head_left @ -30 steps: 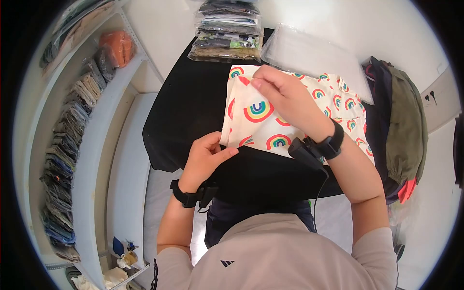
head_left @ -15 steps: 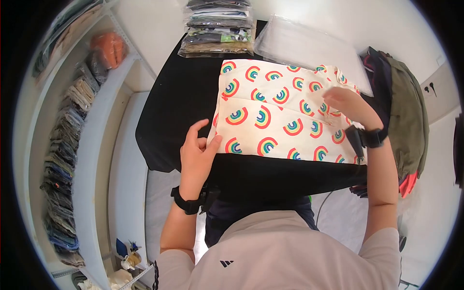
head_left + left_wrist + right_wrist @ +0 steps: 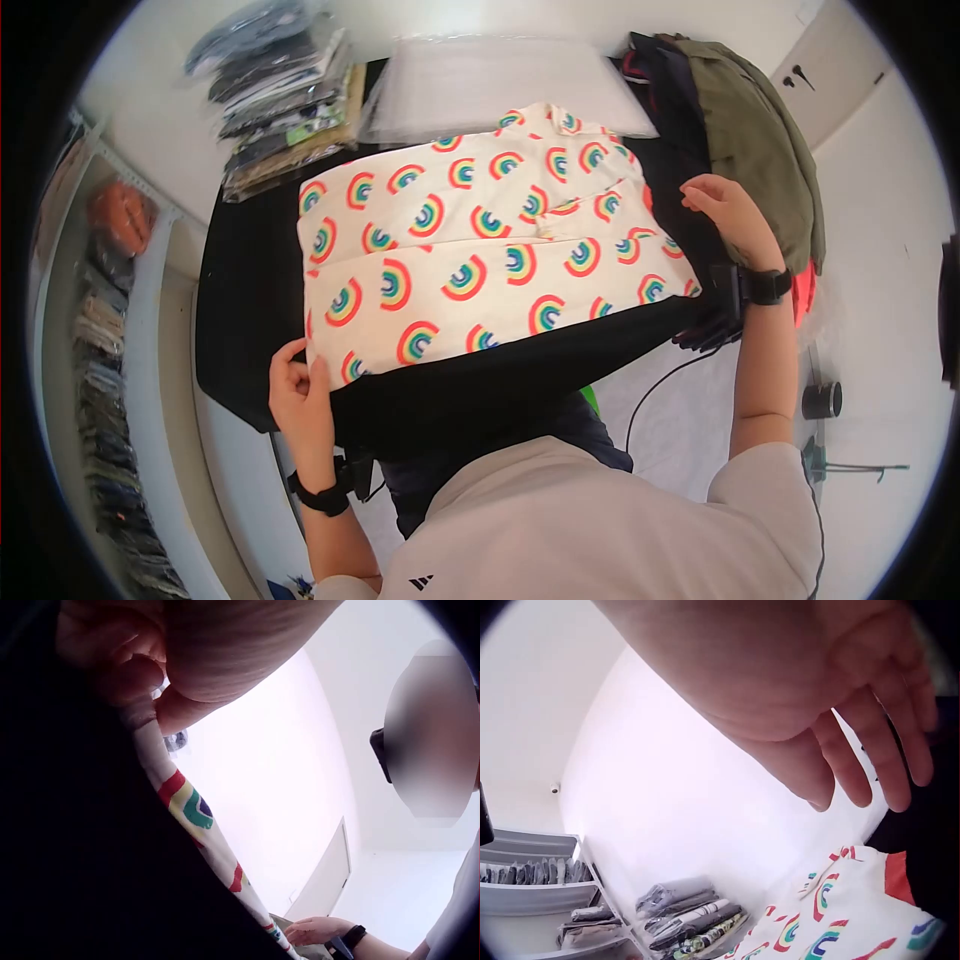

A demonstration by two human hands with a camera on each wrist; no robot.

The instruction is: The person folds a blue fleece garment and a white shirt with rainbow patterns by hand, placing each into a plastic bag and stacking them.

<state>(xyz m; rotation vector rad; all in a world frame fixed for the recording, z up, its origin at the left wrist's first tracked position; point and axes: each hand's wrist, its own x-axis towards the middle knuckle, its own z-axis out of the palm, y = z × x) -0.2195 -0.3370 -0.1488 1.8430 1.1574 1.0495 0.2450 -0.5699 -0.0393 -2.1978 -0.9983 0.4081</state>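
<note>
A cream shirt (image 3: pixel 440 235) printed with rainbows lies folded flat across the black-covered table. At its near left corner my left hand (image 3: pixel 300 395) pinches the edge between thumb and fingers. The left wrist view shows that hand (image 3: pixel 161 667) close up, with the pinched edge of the shirt (image 3: pixel 217 847) running away from it. Just past the shirt's right end, my right hand (image 3: pixel 735 215) hovers with nothing in it. Its fingers (image 3: pixel 885 769) hang loosely extended above the cloth in the right wrist view.
Bagged folded garments (image 3: pixel 290 110) are stacked at the table's back left. Clear plastic bags (image 3: pixel 500 85) lie behind the shirt. Dark and olive clothes (image 3: pixel 755 150) hang at the right. A shelf with packed garments (image 3: pixel 110 400) runs along the left. The black tablecloth (image 3: pixel 245 310) drapes over the table edge.
My right hand has let go of the shirt's left end and moved right, past its other end. The lifted layer now lies flat. My left hand stays at the near left corner; the head view has turned.
</note>
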